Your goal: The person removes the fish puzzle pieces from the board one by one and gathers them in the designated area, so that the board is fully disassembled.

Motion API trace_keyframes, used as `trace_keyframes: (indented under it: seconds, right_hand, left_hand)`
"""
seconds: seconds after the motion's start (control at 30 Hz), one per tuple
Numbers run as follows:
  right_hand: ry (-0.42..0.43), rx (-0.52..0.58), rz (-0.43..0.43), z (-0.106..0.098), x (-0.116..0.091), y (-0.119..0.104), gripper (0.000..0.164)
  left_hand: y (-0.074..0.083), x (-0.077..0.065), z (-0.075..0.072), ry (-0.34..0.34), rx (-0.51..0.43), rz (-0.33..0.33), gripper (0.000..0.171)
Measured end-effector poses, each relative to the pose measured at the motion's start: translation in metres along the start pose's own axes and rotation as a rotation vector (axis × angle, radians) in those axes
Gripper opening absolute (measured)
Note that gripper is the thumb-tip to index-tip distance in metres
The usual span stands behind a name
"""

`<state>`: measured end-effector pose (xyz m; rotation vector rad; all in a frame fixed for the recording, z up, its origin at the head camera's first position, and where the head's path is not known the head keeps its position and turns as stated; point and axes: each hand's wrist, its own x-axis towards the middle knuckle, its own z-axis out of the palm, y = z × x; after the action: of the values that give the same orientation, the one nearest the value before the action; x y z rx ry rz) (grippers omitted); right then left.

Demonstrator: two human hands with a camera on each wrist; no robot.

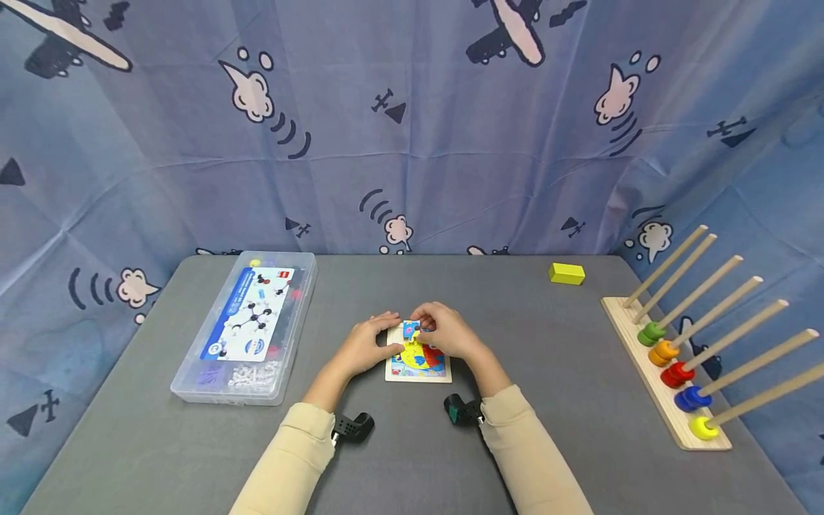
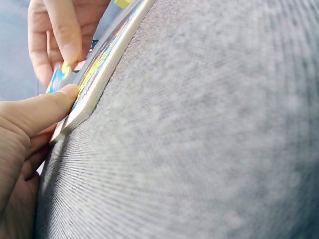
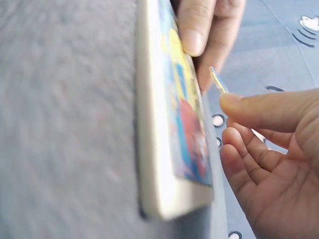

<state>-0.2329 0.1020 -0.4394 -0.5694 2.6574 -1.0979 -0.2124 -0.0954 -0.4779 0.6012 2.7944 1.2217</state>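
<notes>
Right grip [image 1: 450,333] pinching 1 puzzle piece [image 1: 410,330], left grip [image 1: 370,346] spread wider, holding puzzle board [image 3: 151,124]

No readable text, box label [image 1: 247,315] included.

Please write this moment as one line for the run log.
left hand: holds puzzle board | right hand: pinches puzzle piece above puzzle board | yellow block: on table

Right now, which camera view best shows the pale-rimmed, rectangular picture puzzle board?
The head view: it shows the puzzle board from above, though the left hand and right hand cover part. The left wrist view shows it steeply slanted; the right wrist view, a close, blurred side and corner.
</notes>
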Motion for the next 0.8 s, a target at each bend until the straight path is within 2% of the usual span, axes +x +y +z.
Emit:
trace_keyframes:
  seconds: [0.43, 0.8]
  right_hand:
    - [0.111, 0.085, 0.016, -0.034, -0.026, 0.020, 0.030]
    - [0.161, 0.127, 0.045, -0.060, -0.045, 0.055, 0.031]
  left_hand:
    - [0.001, 0.001, 0.000, 0.013, -0.007, 0.008, 0.052]
    - [-0.001, -0.001, 0.001, 0.017, -0.007, 0.008, 0.051]
